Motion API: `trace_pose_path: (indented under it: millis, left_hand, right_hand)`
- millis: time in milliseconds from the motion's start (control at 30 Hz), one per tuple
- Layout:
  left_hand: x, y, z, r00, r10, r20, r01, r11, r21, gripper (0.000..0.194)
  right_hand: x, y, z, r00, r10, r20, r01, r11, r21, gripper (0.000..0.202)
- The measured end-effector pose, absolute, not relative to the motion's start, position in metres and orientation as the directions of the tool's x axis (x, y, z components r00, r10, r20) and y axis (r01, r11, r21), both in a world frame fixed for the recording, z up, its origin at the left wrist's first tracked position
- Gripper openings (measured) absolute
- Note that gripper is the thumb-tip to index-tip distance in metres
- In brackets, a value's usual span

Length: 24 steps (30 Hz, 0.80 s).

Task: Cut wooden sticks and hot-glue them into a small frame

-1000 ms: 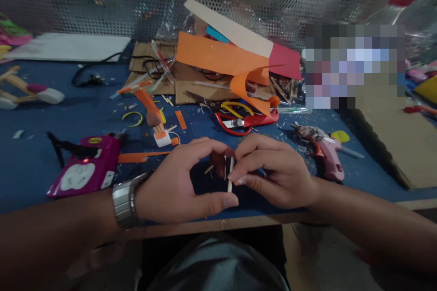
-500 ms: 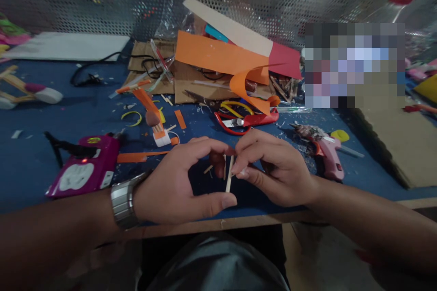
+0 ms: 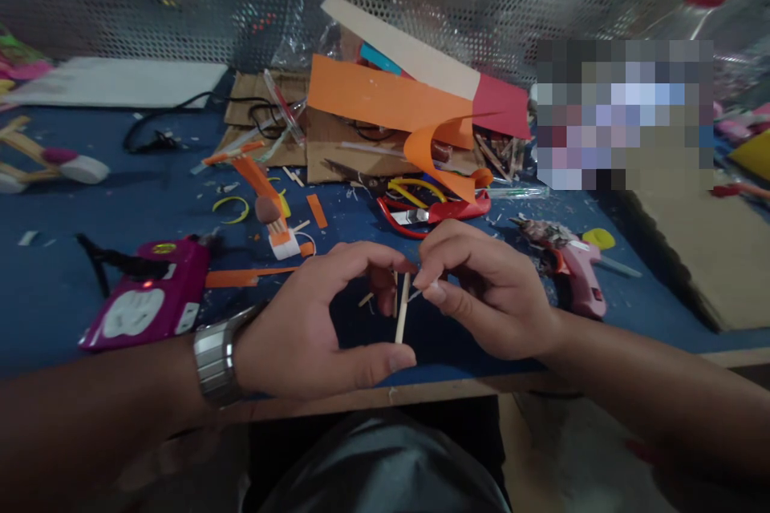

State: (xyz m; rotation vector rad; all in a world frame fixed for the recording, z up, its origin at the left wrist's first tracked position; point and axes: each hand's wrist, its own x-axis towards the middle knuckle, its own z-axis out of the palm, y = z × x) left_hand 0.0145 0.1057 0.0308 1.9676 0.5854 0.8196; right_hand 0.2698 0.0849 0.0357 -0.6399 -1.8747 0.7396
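A small light wooden stick piece (image 3: 403, 309) stands between the thumb and fingertips of my left hand (image 3: 318, 321), which bears a metal watch. More thin wood shows behind it, partly hidden by my fingers. My right hand (image 3: 487, 288) is just right of the stick, thumb and index finger pinched together. A thin pale strand (image 3: 415, 294) runs from the stick to those fingertips. Beyond my left hand stands a small figure of orange strips and wood (image 3: 265, 196) on a white base.
A purple device (image 3: 150, 292) with a red light lies left; a pink glue gun (image 3: 581, 276) lies right. Behind my hands are red-handled pliers (image 3: 460, 208), orange card (image 3: 385, 96) and cardboard scraps. A large cardboard sheet (image 3: 691, 248) is at far right.
My right hand has drawn slightly away from the stick, and a thin strand now shows between them. My left hand keeps its hold, nearly unmoved.
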Motion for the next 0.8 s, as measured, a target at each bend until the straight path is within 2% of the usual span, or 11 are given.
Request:
trace_pose_path:
  millis: [100, 200, 300, 433, 500, 667, 800]
  left_hand:
    - [0.0137, 0.1056, 0.0317, 0.661, 0.679, 0.320, 0.077, -0.484, 0.871, 0.063]
    - [0.0143, 0.1069, 0.0328, 0.656, 0.684, 0.318, 0.089, -0.488, 0.868, 0.062]
    - [0.0156, 0.1081, 0.0339, 0.661, 0.688, 0.300, 0.101, -0.478, 0.873, 0.061]
    - [0.0166, 0.1078, 0.0344, 0.661, 0.696, 0.282, 0.070, -0.431, 0.900, 0.060]
    - [0.0165, 0.1075, 0.0345, 0.660, 0.700, 0.275, 0.073, -0.423, 0.903, 0.061]
    - [0.0158, 0.1081, 0.0343, 0.652, 0.698, 0.296, 0.107, -0.471, 0.875, 0.063]
    - [0.0158, 0.1079, 0.0343, 0.656, 0.693, 0.299, 0.123, -0.488, 0.864, 0.064]
  right_hand:
    - [0.2709, 0.0842, 0.0364, -0.403, 0.703, 0.586, 0.093, 0.669, -0.737, 0.003]
    - [0.2734, 0.0846, 0.0360, -0.457, 0.680, 0.573, 0.082, 0.674, -0.734, 0.018]
    - [0.2752, 0.0858, 0.0339, -0.490, 0.668, 0.560, 0.137, 0.694, -0.707, 0.031]
    - [0.2748, 0.0872, 0.0296, -0.497, 0.669, 0.553, 0.180, 0.703, -0.688, 0.035]
    - [0.2737, 0.0876, 0.0285, -0.496, 0.659, 0.565, 0.182, 0.715, -0.675, 0.033]
    - [0.2709, 0.0882, 0.0298, -0.459, 0.639, 0.618, 0.173, 0.746, -0.643, 0.012]
    - [0.2710, 0.0880, 0.0306, -0.436, 0.637, 0.636, 0.144, 0.747, -0.649, 0.008]
